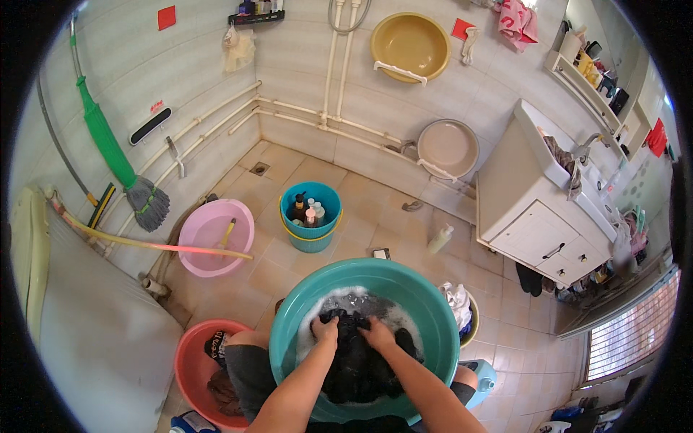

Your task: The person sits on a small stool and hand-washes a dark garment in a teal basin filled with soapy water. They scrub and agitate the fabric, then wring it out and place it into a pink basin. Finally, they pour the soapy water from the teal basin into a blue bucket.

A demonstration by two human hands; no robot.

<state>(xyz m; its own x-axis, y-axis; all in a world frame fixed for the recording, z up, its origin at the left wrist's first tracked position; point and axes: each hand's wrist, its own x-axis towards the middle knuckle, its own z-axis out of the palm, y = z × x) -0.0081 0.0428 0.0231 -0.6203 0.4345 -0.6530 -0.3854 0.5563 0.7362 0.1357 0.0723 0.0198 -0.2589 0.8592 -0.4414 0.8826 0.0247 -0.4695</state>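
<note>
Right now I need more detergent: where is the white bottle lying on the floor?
In the head view, the white bottle lies on the tiled floor to the right, just beyond the teal basin and beside the white cabinet.

The single head-worn fisheye camera is looking steeply down, close above the round teal plastic basin (289,339), taking in the tiled floor (361,195).
</note>
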